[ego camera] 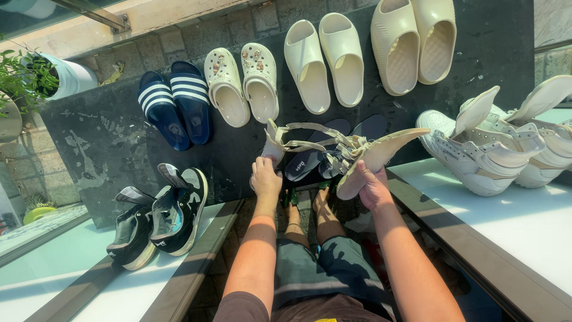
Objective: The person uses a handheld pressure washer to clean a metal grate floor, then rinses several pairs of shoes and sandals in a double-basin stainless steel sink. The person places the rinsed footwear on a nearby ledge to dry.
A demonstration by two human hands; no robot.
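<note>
Beige strappy sandals point(351, 152), one gripped in each hand point(265, 179) point(372, 188), partly hide dark flip-flops point(316, 158).

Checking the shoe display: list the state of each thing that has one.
left hand: gripping one beige sandal
right hand: gripping the other beige sandal, tilted
dark flip-flops: lying flat
white sneakers: tongues pulled up
black sneakers: leaning on the wall

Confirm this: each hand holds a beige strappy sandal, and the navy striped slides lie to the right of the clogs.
Wrong on one point. The head view shows the striped slides left of the clogs. The left hand and right hand do each hold a sandal.
</note>
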